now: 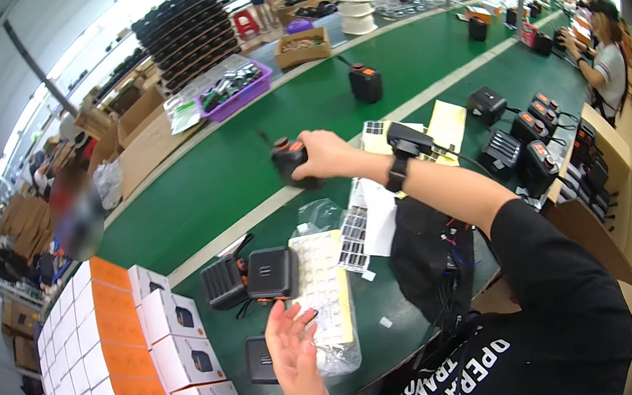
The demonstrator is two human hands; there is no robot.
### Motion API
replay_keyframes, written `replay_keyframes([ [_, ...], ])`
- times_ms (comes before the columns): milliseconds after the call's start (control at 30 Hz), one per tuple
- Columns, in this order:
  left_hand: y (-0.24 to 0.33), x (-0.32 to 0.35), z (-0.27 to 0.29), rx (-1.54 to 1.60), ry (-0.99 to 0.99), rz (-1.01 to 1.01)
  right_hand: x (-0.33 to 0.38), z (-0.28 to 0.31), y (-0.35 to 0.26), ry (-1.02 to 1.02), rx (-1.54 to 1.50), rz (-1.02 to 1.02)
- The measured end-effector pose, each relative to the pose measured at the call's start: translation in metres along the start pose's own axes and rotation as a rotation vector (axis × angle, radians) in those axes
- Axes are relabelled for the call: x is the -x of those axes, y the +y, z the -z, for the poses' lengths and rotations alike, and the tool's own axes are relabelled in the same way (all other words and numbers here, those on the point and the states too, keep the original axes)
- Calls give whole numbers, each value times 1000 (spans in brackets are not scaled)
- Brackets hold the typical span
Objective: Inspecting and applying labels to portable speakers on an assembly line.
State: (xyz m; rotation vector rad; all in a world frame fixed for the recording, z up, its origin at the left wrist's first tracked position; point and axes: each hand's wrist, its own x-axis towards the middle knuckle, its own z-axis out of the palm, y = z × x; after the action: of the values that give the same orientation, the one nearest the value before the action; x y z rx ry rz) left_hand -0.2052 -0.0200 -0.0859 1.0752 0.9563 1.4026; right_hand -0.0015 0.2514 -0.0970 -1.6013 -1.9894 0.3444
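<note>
My right hand (321, 157) reaches over the pale strip beside the green belt, its fingers wrapped round a black boxy device (290, 160) with orange marks and a short black stub on top. Nearer to me, my left hand (293, 344) is open, fingers apart and nothing in it. Close by it lie a black square device (272, 274), another black device with ribbed sides (224, 283) and a third one (260, 361), partly hidden by the hand. A sheet of pale labels (321, 287) on clear plastic lies to its right.
White and orange boxes (128, 364) are stacked at the left. Several black devices (530, 124) stand on the right. Another device (366, 82) sits on the green belt (211, 205). Beyond it is a purple basket (235, 95). A co-worker (605, 56) is at the far right.
</note>
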Motion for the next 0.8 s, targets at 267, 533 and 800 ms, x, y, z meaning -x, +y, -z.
replay_keyframes([
  [267,15,48,52,-44,112,-121,-49,-76,-28,320,-32,145],
  [533,45,45,40,349,-1184,-859,78,-103,-70,-522,-172,522],
  [800,57,81,77,331,-1193,-753,104,-66,-92,-486,-216,290],
])
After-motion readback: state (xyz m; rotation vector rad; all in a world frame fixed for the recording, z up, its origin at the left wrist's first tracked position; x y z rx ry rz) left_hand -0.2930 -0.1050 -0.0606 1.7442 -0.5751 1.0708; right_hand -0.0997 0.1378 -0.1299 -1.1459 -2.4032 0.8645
